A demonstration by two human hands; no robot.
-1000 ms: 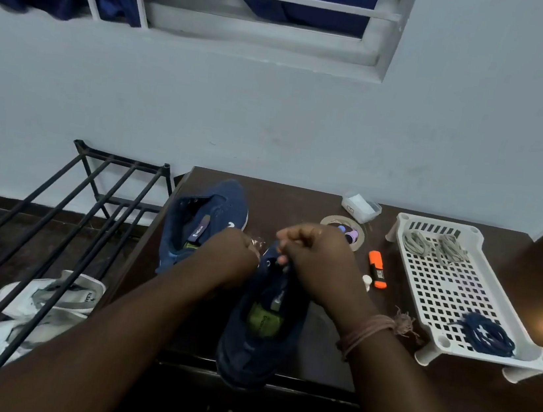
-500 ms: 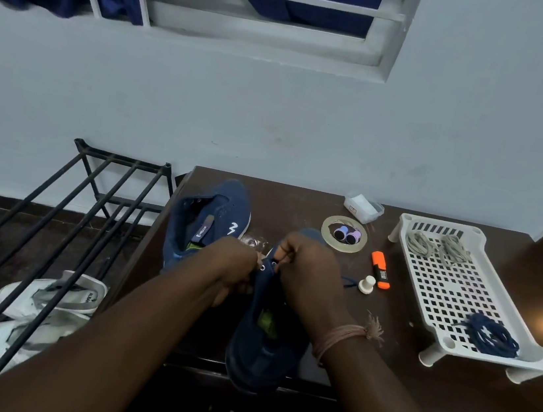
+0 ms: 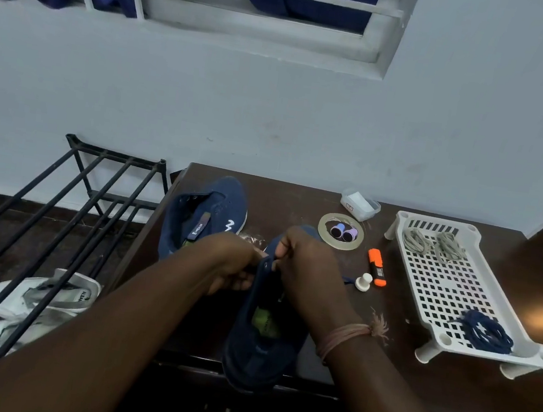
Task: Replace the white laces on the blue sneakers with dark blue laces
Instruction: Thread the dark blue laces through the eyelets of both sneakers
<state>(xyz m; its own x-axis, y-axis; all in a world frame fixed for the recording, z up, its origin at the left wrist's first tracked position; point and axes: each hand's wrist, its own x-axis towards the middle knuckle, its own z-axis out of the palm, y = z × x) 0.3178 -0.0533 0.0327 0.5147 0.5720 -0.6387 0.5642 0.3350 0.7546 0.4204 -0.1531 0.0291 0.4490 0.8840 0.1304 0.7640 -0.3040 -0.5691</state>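
- A person works at a dark wooden table (image 3: 297, 206), both hands closed on the near blue sneaker (image 3: 263, 339), which lies with its heel hanging over the table's front edge.
- The left hand (image 3: 231, 266) grips the sneaker's left eyelet flap with curled fingers; the right hand (image 3: 309, 273), a thread band on its wrist, pinches the upper at the opposite flap.
- What may be the end of a dark lace (image 3: 350, 280) shows just right of the right hand; whether the fingers hold it cannot be told.
- The second blue sneaker (image 3: 210, 211) lies at the table's left rear corner, unlaced, its tongue tab showing.
- A white perforated tray (image 3: 439, 283) stands on the table's right side. In its near end sits a coil of dark blue laces (image 3: 484, 334); in its far end lie two bundles of pale laces (image 3: 430, 244).
- Between tray and near sneaker, on the table, lie an orange highlighter (image 3: 376, 266) and, just beside it, a small white knob (image 3: 364, 282).
- Toward the table's back edge rests a tape roll (image 3: 324, 237) ringing two small spools (image 3: 342, 231), with a clear plastic box (image 3: 360, 203) behind it.
- Left of the table stands a black metal rack (image 3: 67, 199); white shoes (image 3: 44, 293) sit on the floor under its bars.
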